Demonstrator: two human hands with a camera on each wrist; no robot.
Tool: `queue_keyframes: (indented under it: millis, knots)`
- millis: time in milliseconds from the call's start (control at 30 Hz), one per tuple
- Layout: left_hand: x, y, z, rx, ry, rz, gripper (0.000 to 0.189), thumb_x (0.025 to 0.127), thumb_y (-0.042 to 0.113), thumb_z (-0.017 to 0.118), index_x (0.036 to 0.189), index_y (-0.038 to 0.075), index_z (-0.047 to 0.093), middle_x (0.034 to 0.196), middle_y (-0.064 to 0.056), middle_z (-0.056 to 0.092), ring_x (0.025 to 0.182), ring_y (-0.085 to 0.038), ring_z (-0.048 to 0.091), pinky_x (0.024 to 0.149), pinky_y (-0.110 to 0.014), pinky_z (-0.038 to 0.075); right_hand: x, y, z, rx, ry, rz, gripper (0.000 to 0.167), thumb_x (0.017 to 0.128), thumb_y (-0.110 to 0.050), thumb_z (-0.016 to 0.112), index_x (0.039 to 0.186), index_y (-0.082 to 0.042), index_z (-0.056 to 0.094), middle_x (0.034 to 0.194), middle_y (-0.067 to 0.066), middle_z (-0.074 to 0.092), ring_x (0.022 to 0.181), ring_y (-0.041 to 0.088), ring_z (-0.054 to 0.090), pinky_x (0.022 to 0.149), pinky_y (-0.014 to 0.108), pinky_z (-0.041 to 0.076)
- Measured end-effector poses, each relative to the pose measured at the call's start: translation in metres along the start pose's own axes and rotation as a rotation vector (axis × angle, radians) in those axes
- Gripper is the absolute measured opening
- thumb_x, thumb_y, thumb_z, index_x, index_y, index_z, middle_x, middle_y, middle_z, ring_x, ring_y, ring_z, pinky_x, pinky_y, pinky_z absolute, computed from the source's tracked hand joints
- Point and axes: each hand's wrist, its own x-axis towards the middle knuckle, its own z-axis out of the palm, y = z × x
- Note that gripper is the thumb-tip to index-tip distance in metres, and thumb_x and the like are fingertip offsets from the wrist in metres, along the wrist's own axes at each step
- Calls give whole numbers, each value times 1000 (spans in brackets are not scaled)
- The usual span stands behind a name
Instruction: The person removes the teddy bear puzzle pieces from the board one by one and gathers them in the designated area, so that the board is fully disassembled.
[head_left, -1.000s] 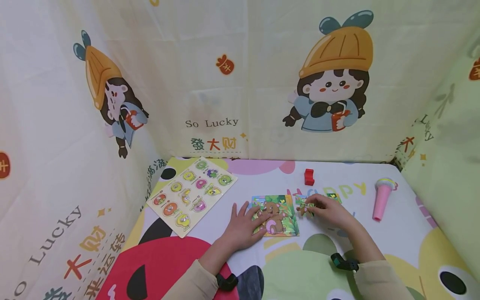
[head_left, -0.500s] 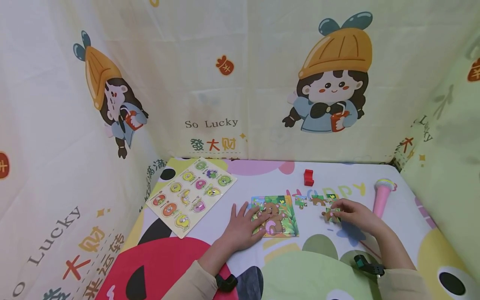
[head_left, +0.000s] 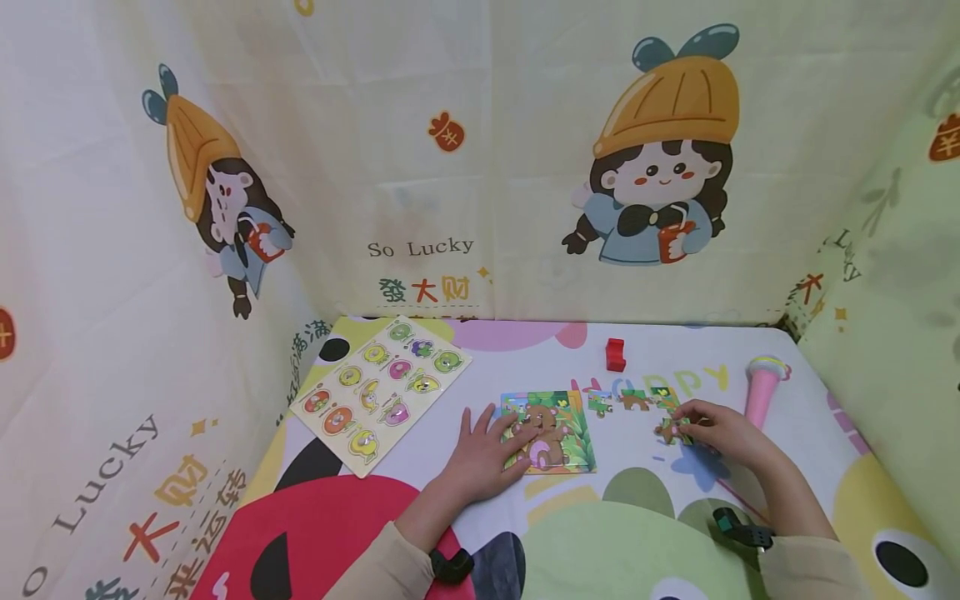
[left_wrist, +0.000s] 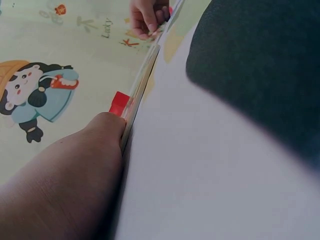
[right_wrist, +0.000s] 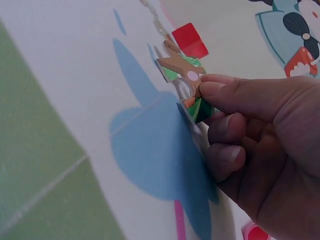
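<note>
My left hand [head_left: 483, 457] rests with spread fingers on a bear picture puzzle [head_left: 573, 437] in the head view. In the left wrist view the thumb side of that hand [left_wrist: 75, 175] lies along the puzzle's thin edge [left_wrist: 144, 77]. To the right, my right hand [head_left: 726, 432] pinches a jigsaw piece [right_wrist: 184, 70] showing brown bear and green leaves between thumb and fingers. The piece is tilted, low over the white cloth. Three more jigsaw pieces [head_left: 634, 400] lie in a row between the puzzle and the right hand.
A wooden board with fruit pictures [head_left: 393, 390] lies slanted at the left. Behind the pieces stands a small red block [head_left: 615, 355]. A pink toy microphone [head_left: 762, 396] lies at the right, just beyond the right hand. Patterned curtains [head_left: 525, 125] rise along the table's back and sides.
My right hand has carried the jigsaw piece rightward, away from the puzzle, uncovering the row of pieces; its movement is slight in the last half second. The left hand has stayed put.
</note>
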Motion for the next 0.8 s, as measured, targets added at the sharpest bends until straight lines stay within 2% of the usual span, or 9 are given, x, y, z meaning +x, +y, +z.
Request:
queue_keyframes:
  millis: [233, 467, 800]
  knots:
    - [0, 0, 1, 2, -3, -1, 55, 99, 61, 36, 152, 49, 28, 155, 1, 39, 149, -39, 23, 113, -73, 15, 2, -3, 3, -66, 27, -23, 25, 96, -20, 65, 116, -7, 62, 96, 9, 59, 75, 16, 53, 59, 27, 47]
    - [0, 0, 1, 5, 4, 3, 56, 99, 61, 36, 152, 48, 28, 154, 1, 39, 149, -39, 24, 112, -73, 15, 2, -5, 6, -67, 57, -12, 34, 93, -23, 69, 118, -3, 58, 96, 9, 61, 76, 17, 55, 60, 28, 48]
    - [0, -1, 0, -14, 1, -3, 56, 99, 63, 35, 152, 47, 29, 155, 2, 39, 149, -40, 24, 113, -73, 15, 3, -3, 6, -84, 67, -30, 35, 91, -25, 71, 114, 0, 60, 94, 10, 62, 73, 15, 54, 59, 27, 48]
